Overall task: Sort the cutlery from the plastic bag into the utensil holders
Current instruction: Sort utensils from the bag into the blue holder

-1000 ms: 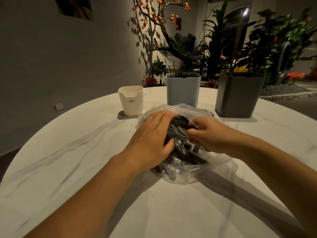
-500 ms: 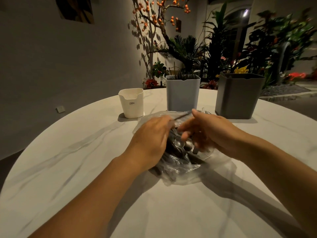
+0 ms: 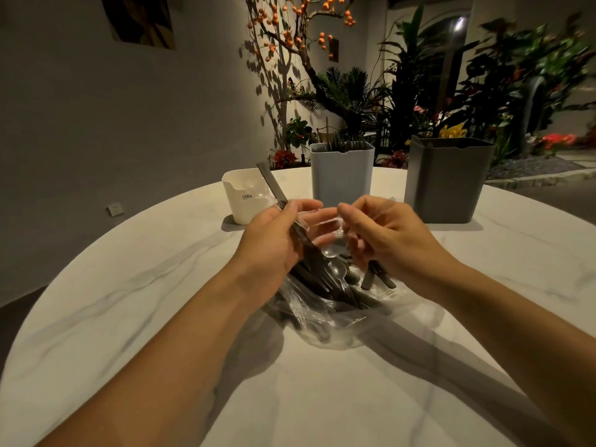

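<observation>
Frame centre: our left hand grips a dark flat-handled utensil, our right hand pinches clear plastic cutlery, above the clear plastic bag on the counter; next, choose the matching holder

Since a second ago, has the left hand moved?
Yes. The left hand has lifted from the plastic bag toward the white holder, gripping a dark utensil.

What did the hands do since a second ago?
Both hands rose out of the plastic bag. The left hand now grips dark cutlery; the right hand pinches a clear piece. The three holders and bag stayed put.
</observation>
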Motion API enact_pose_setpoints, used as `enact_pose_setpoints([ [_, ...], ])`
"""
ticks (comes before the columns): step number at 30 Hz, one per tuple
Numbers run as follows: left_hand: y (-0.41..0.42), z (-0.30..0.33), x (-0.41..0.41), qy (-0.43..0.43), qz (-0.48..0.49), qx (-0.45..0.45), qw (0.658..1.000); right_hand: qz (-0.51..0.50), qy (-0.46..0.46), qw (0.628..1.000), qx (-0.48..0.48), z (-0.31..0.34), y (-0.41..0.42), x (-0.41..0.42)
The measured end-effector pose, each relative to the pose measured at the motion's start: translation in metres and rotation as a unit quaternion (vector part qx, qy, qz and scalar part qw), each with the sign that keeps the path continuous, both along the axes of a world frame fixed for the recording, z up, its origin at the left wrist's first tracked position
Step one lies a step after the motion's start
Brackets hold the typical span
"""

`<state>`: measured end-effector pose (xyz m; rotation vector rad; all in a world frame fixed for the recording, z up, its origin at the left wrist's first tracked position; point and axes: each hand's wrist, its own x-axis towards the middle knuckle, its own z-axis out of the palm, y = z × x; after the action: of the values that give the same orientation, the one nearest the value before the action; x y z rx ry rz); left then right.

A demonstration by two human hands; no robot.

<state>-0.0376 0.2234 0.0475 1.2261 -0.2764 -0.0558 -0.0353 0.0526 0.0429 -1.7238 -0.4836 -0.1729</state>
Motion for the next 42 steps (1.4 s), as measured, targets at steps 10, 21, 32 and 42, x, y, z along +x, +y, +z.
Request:
enact_pose_setpoints([
  [10, 0.001, -0.005, 0.001, -0.001, -0.056, 0.121, 0.991, -0.036, -0.047, 0.997, -0.041, 0.008, -0.008, -0.005],
  [21, -0.004, -0.008, 0.004, -0.007, -0.089, 0.115, 0.989, -0.027, 0.094, 0.982, 0.164, 0.008, 0.009, -0.008],
  [32, -0.011, -0.010, -0.001, -0.051, 0.006, 0.126, 0.991, -0.012, 0.115, 0.976, 0.186, 0.009, 0.020, -0.014],
  [42, -0.006, -0.015, 0.005, -0.020, 0.015, 0.102, 0.995, -0.117, -0.173, 0.922, -0.327, -0.006, 0.022, -0.019],
])
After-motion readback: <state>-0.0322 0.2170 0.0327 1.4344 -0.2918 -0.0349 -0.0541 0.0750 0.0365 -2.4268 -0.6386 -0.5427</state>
